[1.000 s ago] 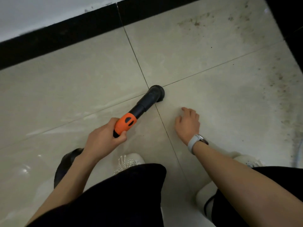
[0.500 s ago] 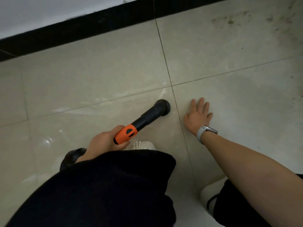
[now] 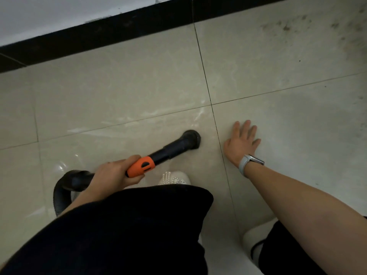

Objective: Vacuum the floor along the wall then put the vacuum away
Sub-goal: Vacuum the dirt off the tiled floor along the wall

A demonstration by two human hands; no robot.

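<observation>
My left hand (image 3: pixel 117 172) is wrapped around the orange grip of a black vacuum wand (image 3: pixel 168 151). Its round black nozzle (image 3: pixel 191 138) rests on the beige floor tiles, just left of a grout line. A ribbed black hose (image 3: pixel 65 187) loops back from the grip to the lower left. To the right of the nozzle, my right hand (image 3: pixel 241 141) lies flat on the tile with fingers spread, a pale watch (image 3: pixel 248 162) on the wrist. It holds nothing.
A black skirting strip (image 3: pixel 95 34) runs under the white wall along the top. Dirt specks (image 3: pixel 294 24) mark the tiles at the upper right. My white shoes (image 3: pixel 174 178) and dark-clothed knees fill the bottom of the view.
The nozzle has slid back from the tile crossing toward me and to the left. My right hand has flattened out on the tile with fingers spread. The view has shifted left.
</observation>
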